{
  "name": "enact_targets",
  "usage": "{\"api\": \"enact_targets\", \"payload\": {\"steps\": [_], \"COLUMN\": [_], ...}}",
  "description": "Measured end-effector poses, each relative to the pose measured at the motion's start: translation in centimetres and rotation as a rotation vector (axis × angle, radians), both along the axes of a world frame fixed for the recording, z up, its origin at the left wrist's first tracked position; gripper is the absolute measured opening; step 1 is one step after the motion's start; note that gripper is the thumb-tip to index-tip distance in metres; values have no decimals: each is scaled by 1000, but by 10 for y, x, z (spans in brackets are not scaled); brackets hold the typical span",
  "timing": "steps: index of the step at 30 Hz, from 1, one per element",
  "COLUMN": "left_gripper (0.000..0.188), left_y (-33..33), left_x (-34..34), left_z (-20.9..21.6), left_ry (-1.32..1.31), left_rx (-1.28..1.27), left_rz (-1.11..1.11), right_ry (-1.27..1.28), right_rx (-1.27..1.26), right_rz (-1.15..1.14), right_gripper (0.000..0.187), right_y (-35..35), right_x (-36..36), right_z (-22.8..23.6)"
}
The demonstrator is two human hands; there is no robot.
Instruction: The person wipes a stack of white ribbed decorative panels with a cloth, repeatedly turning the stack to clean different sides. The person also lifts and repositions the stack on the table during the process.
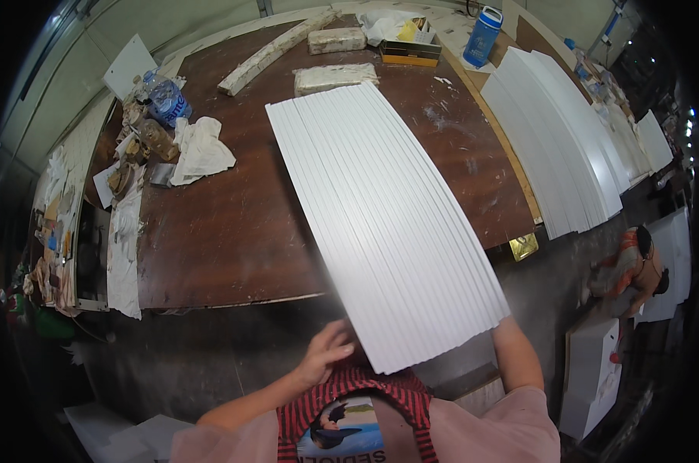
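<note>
A long white panel with parallel lengthwise ridges slants from the brown tabletop toward me. Whether it is one ridged piece or several slats side by side, I cannot tell. Beside its near left edge is my left hand, with loosely bent fingers apart and slightly blurred. It seems to hold nothing; contact with the edge is unclear. My right forearm reaches up to the near right corner, where the panel hides the right hand and its fingers.
More white panels lie along the table's right side. At the back are wrapped blocks, a small box and a blue bottle. A white cloth and a plastic bottle are at left. Another person bends at far right.
</note>
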State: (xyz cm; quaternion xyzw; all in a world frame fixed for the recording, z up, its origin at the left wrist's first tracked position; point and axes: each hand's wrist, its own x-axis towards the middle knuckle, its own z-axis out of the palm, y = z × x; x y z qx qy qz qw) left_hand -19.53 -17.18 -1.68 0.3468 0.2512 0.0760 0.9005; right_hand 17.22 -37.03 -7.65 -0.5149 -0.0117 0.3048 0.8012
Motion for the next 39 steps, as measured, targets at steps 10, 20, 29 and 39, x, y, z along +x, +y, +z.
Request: {"api": "enact_targets", "payload": {"steps": [10,20,29,39], "left_gripper": [67,50,77,90], "left_y": [47,274,477,442], "left_x": [110,123,213,237], "left_z": [17,91,21,21], "left_ry": [93,42,30,-84], "left_rx": [337,728,439,323], "left_rz": [-919,-145,95,-342], "right_ry": [-20,117,-221,-246], "right_rx": [-14,248,106,40], "right_rz": [-169,-286,-624,-770], "right_gripper": [47,41,56,54], "right_y": [-39,-98,-35,-28], "right_x": [102,17,-55,-78], "right_z": [-4,-7,30,15]}}
